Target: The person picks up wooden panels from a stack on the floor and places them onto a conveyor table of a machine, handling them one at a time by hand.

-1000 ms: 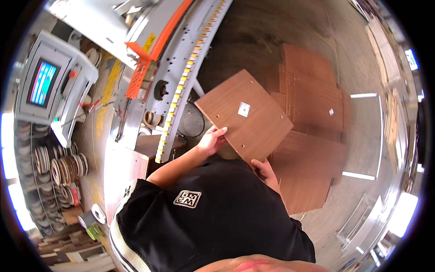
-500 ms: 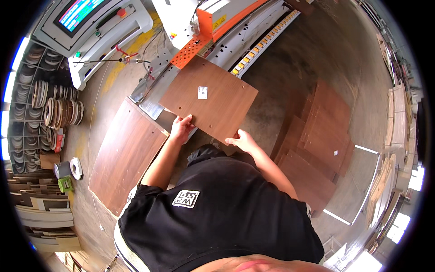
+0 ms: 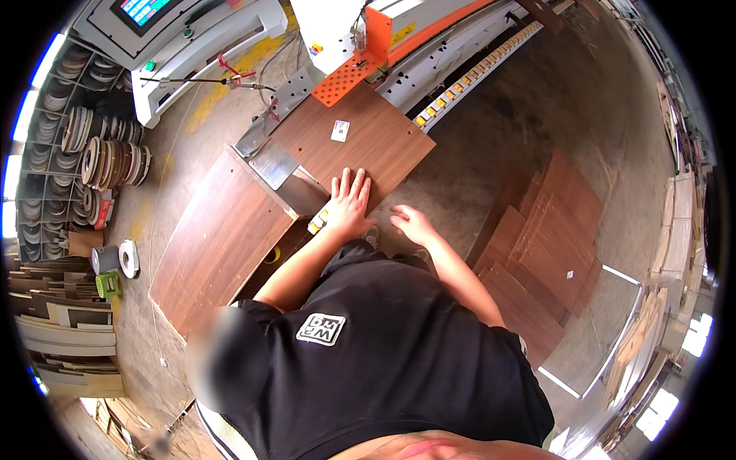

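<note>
**Brown panel (image 3: pixel 376 138), one, at orange plate (image 3: pixel 346 80)**

Lies flat, far end reaching the orange plate, apparently beneath it; left hand (image 3: pixel 351 205) on the brown panel's opposite end, fingers spread, palm down; right hand (image 3: pixel 414 225) farther from the orange plate, off the brown panel, loosely curled, holding nothing; handling, as judged: press evenly, keep the brown panel level, fingers well clear of the orange plate.

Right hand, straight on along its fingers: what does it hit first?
Probably the left hand, on its thumb side; that hand lies flat on the brown panel. The right hand touches nothing visible; depth is unclear, so it might pass beneath.
</note>
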A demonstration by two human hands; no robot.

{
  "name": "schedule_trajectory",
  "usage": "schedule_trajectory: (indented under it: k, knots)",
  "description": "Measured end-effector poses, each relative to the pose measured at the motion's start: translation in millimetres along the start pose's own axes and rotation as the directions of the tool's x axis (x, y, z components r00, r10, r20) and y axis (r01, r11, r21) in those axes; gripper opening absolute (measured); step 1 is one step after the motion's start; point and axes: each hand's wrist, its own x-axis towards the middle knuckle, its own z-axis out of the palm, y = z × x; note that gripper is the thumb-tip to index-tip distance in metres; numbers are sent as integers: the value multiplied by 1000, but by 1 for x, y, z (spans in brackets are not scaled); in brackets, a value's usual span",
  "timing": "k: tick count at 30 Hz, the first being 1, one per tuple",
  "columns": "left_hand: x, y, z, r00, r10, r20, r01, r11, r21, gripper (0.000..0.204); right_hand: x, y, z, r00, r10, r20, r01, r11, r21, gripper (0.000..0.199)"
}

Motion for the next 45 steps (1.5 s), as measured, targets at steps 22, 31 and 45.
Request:
schedule_trajectory:
  k: [22,31,45]
  knots:
    - [186,86,-4,997,-5,82,-15,970,243,101,-268,248,89,595,496,-632,-485,849,209,30]
    - [210,96,38,880,417,-228,-441,896,-60,58,-320,227,119,362,763,-535,-214,627,749,29]
    - [-72,142,164,335,510,793,-305,854,-421,35,-345,374,135,153,895,-418,-166,441,882,47]
